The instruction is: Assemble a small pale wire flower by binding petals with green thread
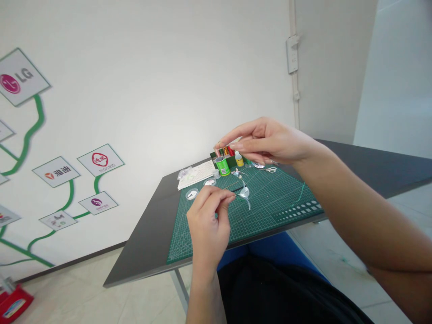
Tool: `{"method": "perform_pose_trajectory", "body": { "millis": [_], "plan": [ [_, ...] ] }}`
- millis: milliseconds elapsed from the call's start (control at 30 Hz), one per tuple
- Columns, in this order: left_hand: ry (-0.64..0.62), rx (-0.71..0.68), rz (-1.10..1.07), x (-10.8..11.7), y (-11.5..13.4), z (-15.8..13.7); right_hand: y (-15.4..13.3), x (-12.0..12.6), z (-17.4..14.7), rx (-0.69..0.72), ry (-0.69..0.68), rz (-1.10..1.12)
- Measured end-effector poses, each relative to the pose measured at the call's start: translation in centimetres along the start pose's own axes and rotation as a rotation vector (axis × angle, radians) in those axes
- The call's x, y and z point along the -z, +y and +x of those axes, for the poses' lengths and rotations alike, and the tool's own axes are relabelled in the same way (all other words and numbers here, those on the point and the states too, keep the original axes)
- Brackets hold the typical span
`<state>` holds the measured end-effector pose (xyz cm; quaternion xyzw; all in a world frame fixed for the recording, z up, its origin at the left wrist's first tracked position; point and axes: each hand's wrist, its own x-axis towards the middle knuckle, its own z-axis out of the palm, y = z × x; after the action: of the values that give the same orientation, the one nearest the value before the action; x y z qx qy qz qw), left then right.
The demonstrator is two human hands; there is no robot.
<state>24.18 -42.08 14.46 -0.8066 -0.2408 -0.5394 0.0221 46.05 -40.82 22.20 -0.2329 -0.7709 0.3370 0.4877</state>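
My left hand (pixel 209 220) is closed in a pinch above the cutting mat (pixel 256 211). Between its thumb and forefinger sits the thin stem of a pale, petal-shaped ornament (pixel 244 192), which points to the right. My right hand (pixel 270 139) is raised higher, its fingers bent and thumb and forefinger drawn toward each other. Anything fine between those fingertips is too small to make out. Behind the right fingertips stand a bright green can (pixel 222 166) and a small bottle with a yellow label (pixel 239 159).
A dark table (pixel 141 234) carries the mat. White-handled scissors (pixel 270 169) lie at its far side. Two small round dishes, one nearer dish (pixel 192 194), sit by a white textured sheet (pixel 195 174). A dark green box (pixel 232 161) with coloured spools stands behind the can.
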Motion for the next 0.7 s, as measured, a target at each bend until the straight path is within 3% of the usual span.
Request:
{"method": "perform_pose_trajectory", "body": {
  "millis": [300, 700],
  "plan": [
    [0.031, -0.025, -0.013, 0.0, 0.0, 0.0, 4.6, 0.6, 0.9, -0.101, -0.046, 0.131],
    [0.122, -0.016, 0.033, 0.1, 0.4, 0.0, 8.8, -2.0, -1.1, -0.261, -0.082, 0.197]
  ]
}}
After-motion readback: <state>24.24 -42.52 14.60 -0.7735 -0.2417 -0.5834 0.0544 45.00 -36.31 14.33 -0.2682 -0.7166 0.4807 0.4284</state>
